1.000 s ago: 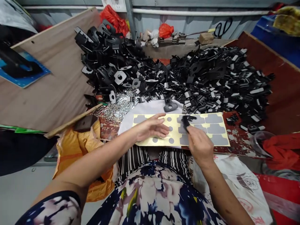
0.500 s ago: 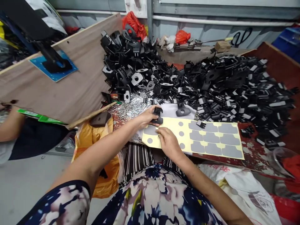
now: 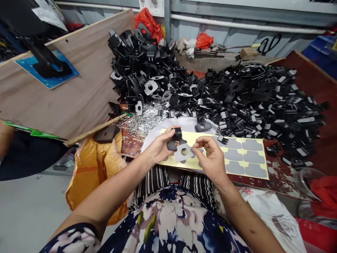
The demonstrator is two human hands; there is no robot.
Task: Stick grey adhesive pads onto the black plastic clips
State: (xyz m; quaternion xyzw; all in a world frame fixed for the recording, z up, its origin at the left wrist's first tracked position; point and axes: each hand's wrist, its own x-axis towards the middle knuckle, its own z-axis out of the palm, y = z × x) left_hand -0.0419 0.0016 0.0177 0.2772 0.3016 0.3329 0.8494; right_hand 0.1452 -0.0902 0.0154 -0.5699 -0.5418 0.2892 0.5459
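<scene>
My left hand (image 3: 160, 147) grips a black plastic clip (image 3: 176, 140) over the yellow backing sheet (image 3: 237, 140). My right hand (image 3: 210, 156) pinches a grey foam pad (image 3: 183, 152) with a hole in it and holds it against the underside of the clip. Several grey pads (image 3: 242, 156) sit in rows on the right part of the sheet. One black clip (image 3: 202, 124) lies on the white cloth just beyond the sheet, and a small black piece (image 3: 223, 140) rests on the sheet's top edge.
A big heap of black clips (image 3: 237, 91) covers the bench behind, taller at the left (image 3: 139, 66). Shiny metal pins (image 3: 147, 117) are spread before it. A wooden stick (image 3: 94, 130), a brown board (image 3: 68, 91), an orange bag (image 3: 92, 168) and another person's arm (image 3: 5, 135) are on the left.
My left hand picked up a black clip and drew it toward me. My right hand peeled a grey pad off the sheet and brought it to the clip.
</scene>
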